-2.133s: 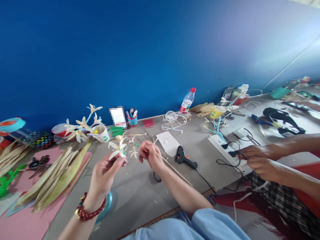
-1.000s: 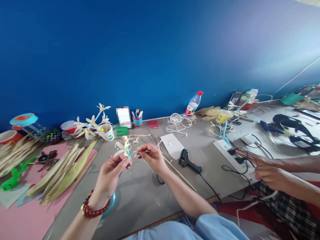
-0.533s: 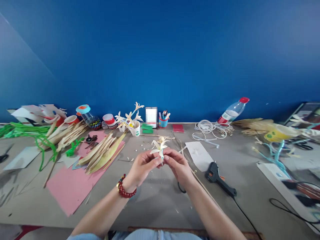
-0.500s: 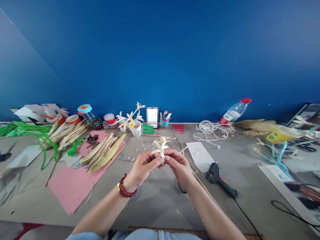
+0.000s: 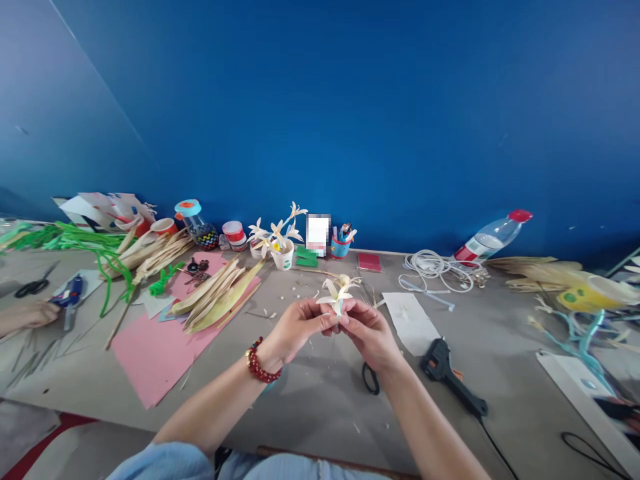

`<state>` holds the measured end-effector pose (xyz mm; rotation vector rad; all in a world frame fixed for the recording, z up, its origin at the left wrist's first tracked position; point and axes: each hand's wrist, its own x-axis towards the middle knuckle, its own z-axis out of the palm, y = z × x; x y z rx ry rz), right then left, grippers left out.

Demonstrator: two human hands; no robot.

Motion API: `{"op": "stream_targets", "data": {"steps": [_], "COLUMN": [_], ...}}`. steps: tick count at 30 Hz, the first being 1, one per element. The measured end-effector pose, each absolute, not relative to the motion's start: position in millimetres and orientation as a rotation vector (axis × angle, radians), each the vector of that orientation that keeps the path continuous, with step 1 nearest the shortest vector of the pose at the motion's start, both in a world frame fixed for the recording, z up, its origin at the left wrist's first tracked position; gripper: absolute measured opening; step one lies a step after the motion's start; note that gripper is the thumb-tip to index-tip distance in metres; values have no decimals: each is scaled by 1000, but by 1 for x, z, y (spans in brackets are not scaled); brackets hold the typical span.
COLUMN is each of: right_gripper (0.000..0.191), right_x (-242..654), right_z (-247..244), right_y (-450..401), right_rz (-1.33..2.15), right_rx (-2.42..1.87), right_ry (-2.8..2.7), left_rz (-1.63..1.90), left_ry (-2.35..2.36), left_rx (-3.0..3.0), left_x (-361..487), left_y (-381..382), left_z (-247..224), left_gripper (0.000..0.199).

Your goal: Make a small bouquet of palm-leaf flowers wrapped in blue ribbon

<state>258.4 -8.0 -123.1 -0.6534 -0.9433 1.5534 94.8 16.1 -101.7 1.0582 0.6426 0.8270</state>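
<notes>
In front of me, a cream-coloured flower (image 5: 336, 295) with pale petals, which look like dried corn husk, stands upright on a light blue stem. My left hand (image 5: 299, 328), wearing a red beaded bracelet (image 5: 256, 363), pinches the stem just under the petals. From the other side my right hand (image 5: 369, 333) grips the same spot, thumb against the stem. The thumbs nearly meet and the lower stem is hidden by the fingers. Beyond them stands a white paper cup (image 5: 283, 259) with similar husk flowers (image 5: 283, 232).
Pink paper (image 5: 150, 357) and dried husks (image 5: 215, 297) lie left. A black glue gun (image 5: 453, 377) and white paper (image 5: 411, 322) lie right. Black scissors handles (image 5: 371, 379) show by my right wrist. Another person's hand (image 5: 31, 315) rests near a blue tool (image 5: 73, 292).
My view has turned leftward, so the scene sits further right. Another person's hand and a blue tool have come into view at left. Both my hands keep hold of the flower.
</notes>
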Motion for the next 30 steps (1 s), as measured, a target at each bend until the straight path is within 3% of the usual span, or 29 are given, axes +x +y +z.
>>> {"op": "stream_targets", "data": {"steps": [13, 23, 30], "right_gripper": [19, 18, 20], "right_x": [268, 266, 271], "right_z": [-124, -116, -104], "right_y": [-4, 3, -2], "right_rz": [1391, 1112, 1431], "right_rx": [-862, -936, -770], "right_ry": [-1090, -1219, -1081], "left_rz": [901, 1113, 907], "left_ry": [810, 1027, 685], "left_rx": [1430, 1989, 1521], "left_x": [93, 96, 96], "left_y": [20, 18, 21], "left_z": [-97, -86, -78], "left_gripper": [8, 9, 12]}}
